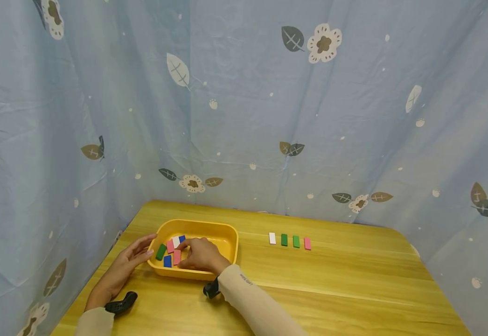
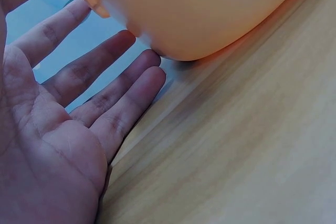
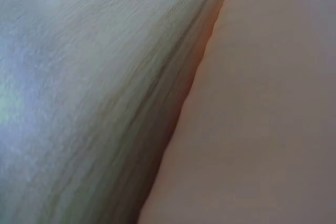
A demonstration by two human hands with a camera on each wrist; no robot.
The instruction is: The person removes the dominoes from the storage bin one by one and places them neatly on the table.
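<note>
As the left hand [image 1: 121, 266] rests its straight, spread fingers against a yellow bin's [image 1: 225, 240] left end, apparently to steady it, the right hand [image 1: 202, 255] reaches over the near rim. Its fingertips meet the nearest pink block [image 1: 177, 257], inside toward the left; whether they pinch it cannot be told. Around it lie a second pink block [image 1: 170, 246], a white block [image 1: 176, 241], a green block [image 1: 161, 252] and two blue blocks [image 1: 167, 261], loosely scattered as if simply tipped in. On the table [image 1: 353, 280], right of the bin, a white tile [image 1: 272, 238], dark-green tile [image 1: 284, 240], light-green tile [image 1: 296, 241] and pink tile [image 1: 307, 243] form a row, spaced apart, presumably to keep each distinct.
</note>
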